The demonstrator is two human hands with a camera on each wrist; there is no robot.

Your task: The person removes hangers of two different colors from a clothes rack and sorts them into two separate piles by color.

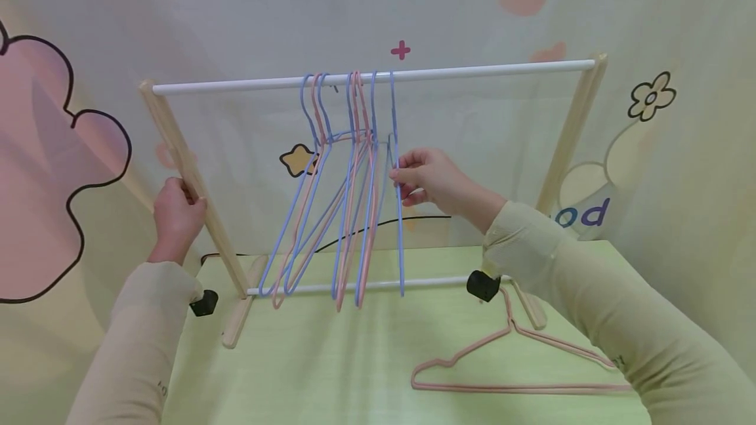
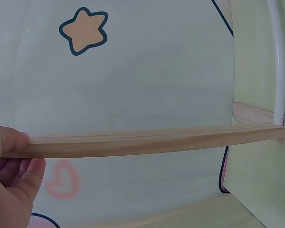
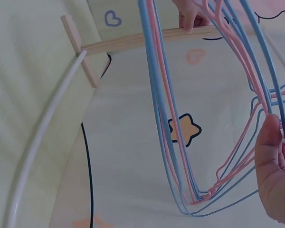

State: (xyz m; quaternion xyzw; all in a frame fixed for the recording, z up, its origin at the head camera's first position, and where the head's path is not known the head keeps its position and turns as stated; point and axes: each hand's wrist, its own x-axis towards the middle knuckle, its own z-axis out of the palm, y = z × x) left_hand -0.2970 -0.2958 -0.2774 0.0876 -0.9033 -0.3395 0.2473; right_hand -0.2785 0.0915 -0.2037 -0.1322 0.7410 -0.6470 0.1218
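A wooden rack with a white top rod (image 1: 484, 71) stands on the table. My left hand (image 1: 177, 215) grips its left wooden post (image 1: 218, 235) about midway up; the left wrist view shows thumb and fingers on opposite sides of the post (image 2: 147, 145). With thumb and fingers, my right hand (image 1: 437, 179) pinches the rightmost blue hanger (image 1: 401, 248) on its side, below the hook. That hanger's hook is over the rod. To its left hang several other blue and pink hangers (image 1: 348, 241), bunched near the rod's middle and seen nearly edge-on.
A pink hanger (image 1: 520, 387) lies flat on the pale green table (image 1: 295, 366) at the front right, partly behind my right sleeve. The rack's lower white rod (image 1: 437, 281) runs between its wooden feet. Behind the rack hangs a patterned cloth (image 1: 461, 12).
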